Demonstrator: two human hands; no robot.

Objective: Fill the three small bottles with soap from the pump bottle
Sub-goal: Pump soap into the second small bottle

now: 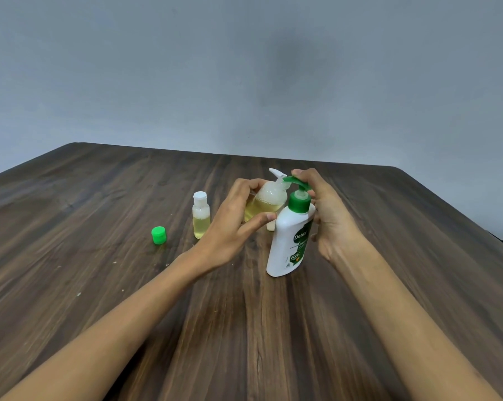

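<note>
- Two hands busy: left hand grips a tilted small bottle under the spout.
- Right hand curls round the pump bottle, fingers on its pump head.
- Capped bottle and green cap stand apart on the table.

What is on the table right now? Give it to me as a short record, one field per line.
left hand: holds a small bottle tilted, its open mouth at the pump spout
right hand: fingers on the pump head of the pump bottle
held bottle contents: yellow soap with foam above it
capped bottle: upright on the table, white cap on, partly filled with yellow soap
third bottle: mostly hidden behind the pump bottle, fill level cannot be told
green cap: loose on the table, left of the capped bottle
</note>
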